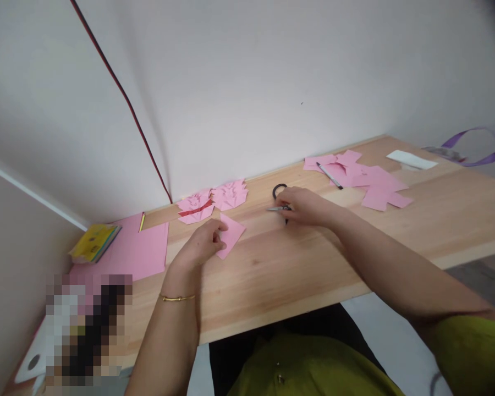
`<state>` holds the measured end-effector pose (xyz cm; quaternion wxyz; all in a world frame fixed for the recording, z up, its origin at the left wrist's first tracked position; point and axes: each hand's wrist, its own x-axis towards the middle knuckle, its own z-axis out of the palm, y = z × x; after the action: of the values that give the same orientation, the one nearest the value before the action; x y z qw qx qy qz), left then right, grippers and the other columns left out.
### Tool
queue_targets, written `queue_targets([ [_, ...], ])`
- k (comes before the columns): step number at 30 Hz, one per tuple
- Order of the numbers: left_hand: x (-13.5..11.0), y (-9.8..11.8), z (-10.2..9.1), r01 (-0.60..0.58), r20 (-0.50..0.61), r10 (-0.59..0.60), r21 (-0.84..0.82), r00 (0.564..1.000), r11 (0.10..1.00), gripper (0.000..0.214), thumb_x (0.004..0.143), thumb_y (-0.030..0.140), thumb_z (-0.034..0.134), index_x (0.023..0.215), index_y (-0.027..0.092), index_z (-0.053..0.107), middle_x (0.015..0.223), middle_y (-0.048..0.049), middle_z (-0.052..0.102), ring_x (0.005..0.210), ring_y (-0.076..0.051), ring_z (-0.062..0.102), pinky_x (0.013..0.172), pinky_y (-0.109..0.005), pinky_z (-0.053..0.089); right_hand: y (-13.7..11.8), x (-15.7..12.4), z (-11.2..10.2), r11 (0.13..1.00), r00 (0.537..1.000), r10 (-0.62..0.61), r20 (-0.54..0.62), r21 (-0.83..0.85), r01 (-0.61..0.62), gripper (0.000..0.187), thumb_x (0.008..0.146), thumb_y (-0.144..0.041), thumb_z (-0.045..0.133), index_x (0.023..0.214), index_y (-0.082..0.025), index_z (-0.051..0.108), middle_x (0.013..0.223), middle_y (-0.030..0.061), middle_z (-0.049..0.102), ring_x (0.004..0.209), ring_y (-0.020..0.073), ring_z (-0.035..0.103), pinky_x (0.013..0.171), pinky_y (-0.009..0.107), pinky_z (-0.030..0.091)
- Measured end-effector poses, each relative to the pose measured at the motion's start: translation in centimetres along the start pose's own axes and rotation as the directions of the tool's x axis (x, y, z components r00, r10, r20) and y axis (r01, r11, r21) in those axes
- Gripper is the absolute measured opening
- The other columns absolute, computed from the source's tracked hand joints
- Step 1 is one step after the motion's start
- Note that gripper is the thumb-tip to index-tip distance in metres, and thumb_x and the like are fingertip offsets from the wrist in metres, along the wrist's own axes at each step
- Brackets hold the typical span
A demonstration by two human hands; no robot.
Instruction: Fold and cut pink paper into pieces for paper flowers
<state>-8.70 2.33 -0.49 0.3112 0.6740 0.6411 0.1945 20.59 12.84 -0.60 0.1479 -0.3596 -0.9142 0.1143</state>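
My left hand (202, 245) pinches a small pink paper square (231, 235) just above the wooden desk (297, 275), thumb and fingers closed on its left edge. My right hand (305, 205) lies further back on a pair of black-handled scissors (279, 199), fingers curled over the handles; one black loop and the silver blades stick out to the left. Behind the square lie two folded pink paper shapes (214, 201) near the wall.
A large pink sheet (136, 247) and a yellow paper pad (94, 242) lie at the left, with a pencil (142, 221) beside them. Pink scraps (367, 179) and a pen (329, 176) sit at the back right, with a white slip (411, 160) and purple ribbon (474, 147).
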Motion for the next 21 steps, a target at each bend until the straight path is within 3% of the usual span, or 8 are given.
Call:
queue_targets([
  [6,-0.1,0.5,-0.2,-0.047,-0.013,0.048,0.090,0.999,0.995,0.037,0.065,0.012,0.055,0.102,0.018,0.057,0.080,-0.0003,0.055,0.072,-0.015,0.052,0.063,-0.029,0.042,-2.1,0.7,3.1,0.965,0.974,-0.221,-0.056,0.130,0.227,0.022,0.081,-0.018,0.052,0.102,-0.014,0.060,0.102,0.0128,0.061,0.096,0.0230,0.057,0.083,0.036,0.044],
  [10,-0.1,0.8,0.1,-0.125,0.084,0.117,0.100,0.990,0.987,0.039,0.065,0.011,0.055,0.102,0.020,0.059,0.081,-0.0006,0.057,0.074,-0.016,0.052,0.066,-0.029,0.042,-3.8,0.8,3.7,0.940,0.958,-0.261,-0.118,0.192,0.280,0.033,0.086,-0.027,0.053,0.116,-0.015,0.056,0.116,0.0148,0.059,0.108,0.0254,0.053,0.091,0.042,0.042],
  [13,-0.2,1.4,0.6,-0.185,0.136,0.172,0.085,0.976,0.979,0.037,0.065,0.011,0.057,0.101,0.020,0.061,0.083,-0.0008,0.057,0.074,-0.015,0.052,0.066,-0.029,0.042,-5.0,0.7,3.8,0.936,0.958,-0.283,-0.053,0.201,0.288,0.040,0.088,-0.034,0.052,0.124,-0.016,0.053,0.120,0.0156,0.058,0.109,0.0265,0.053,0.092,0.044,0.041],
  [18,-0.2,2.0,1.3,-0.201,0.155,0.191,0.054,0.969,0.978,0.033,0.069,0.020,0.063,0.102,0.021,0.061,0.079,0.0007,0.056,0.067,-0.014,0.050,0.060,-0.027,0.040,-5.9,0.6,4.1,0.943,0.946,-0.318,0.061,0.120,0.310,0.031,0.088,-0.032,0.051,0.112,-0.014,0.060,0.101,0.0135,0.059,0.096,0.0250,0.053,0.088,0.041,0.040],
  [21,-0.1,2.1,1.4,-0.215,0.144,0.207,0.040,0.968,0.976,0.028,0.078,0.029,0.059,0.104,0.021,0.063,0.086,-0.0017,0.061,0.075,-0.016,0.055,0.067,-0.028,0.044,-6.1,0.6,3.9,0.949,0.952,-0.298,0.072,0.131,0.288,0.023,0.089,-0.027,0.049,0.101,-0.014,0.063,0.097,0.0122,0.058,0.092,0.0229,0.053,0.084,0.038,0.040],
])
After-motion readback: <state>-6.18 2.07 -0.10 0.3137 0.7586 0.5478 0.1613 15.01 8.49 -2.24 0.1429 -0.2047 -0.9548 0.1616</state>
